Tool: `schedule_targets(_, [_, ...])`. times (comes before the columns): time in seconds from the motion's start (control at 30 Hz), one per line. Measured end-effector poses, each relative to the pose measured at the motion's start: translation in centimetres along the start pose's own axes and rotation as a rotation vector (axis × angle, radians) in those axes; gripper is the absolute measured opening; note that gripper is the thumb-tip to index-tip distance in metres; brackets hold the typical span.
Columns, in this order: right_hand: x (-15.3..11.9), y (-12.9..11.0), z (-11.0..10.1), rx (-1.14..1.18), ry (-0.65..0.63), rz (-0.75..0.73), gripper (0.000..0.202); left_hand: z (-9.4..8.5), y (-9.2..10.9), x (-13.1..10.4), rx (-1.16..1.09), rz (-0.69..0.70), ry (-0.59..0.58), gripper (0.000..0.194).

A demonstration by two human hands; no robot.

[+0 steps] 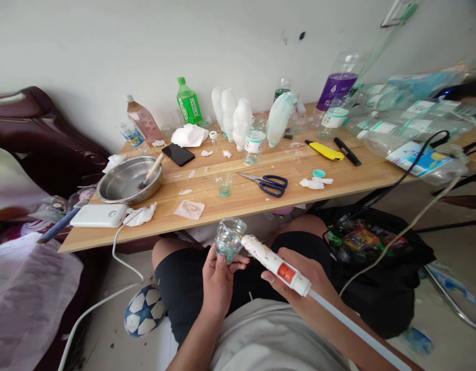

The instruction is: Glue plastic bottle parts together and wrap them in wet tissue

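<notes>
Cut bottle piece upright between my left fingers; right fingers grip glue gun, nozzle touching-close; steel basin, tabletop's left end, holds brush.

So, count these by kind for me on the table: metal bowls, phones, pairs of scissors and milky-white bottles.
Metal bowl: 1
Phone: 1
Pair of scissors: 1
Milky-white bottles: 4
Total: 7
</notes>
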State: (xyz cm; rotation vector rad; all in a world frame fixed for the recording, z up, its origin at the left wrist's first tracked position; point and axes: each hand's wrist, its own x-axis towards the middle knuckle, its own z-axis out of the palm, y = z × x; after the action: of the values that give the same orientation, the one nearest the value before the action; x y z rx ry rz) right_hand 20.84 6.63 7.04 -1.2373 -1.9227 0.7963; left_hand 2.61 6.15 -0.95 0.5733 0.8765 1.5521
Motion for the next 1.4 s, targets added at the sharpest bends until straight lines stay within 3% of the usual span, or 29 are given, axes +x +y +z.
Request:
schedule_targets(0.27, [0.1, -0.4, -0.2, 0.031, -0.039, -0.033, 0.026, 0.5, 0.2, -0.1, 0.001, 0.048, 0.014, 0.033])
schedule_targets(0.47, [-0.4, 0.6, 0.5, 0.007, -0.01, 0.002, 0.036, 1.0, 0.2, -0.1, -0.069, 0.081, 0.085, 0.046])
schedule_targets(0.6, [-0.3, 0.4, 0.4, -0.012, -0.026, -0.004, 0.036, 1.0, 0.4, 0.0, -0.076, 0.075, 0.123, 0.043])
schedule_targets(0.87, [0.3, -0.1, 0.2, -0.01, -0.064, -0.05, 0.028, 0.9, 0.2, 0.1, -0.027, 0.104, 0.168, 0.074])
schedule_targets(1.1, [0.2, 0.3, 0.4, -0.049, -0.008, 0.014, 0.04, 1.0, 0.6, 0.0, -0.002, 0.074, 0.21, 0.07])
schedule_targets(1.3, [0.5, 0.1, 0.2, 0.0, -0.034, -0.036, 0.028, 1.2, 0.8, 0.0, -0.022, 0.036, 0.189, 0.072])
schedule_targets(1.4, [0.5, 0.0, 0.2, -0.008, -0.007, -0.022, 0.031, 1.3, 0.8, 0.0, -0.007, 0.041, 0.186, 0.073])
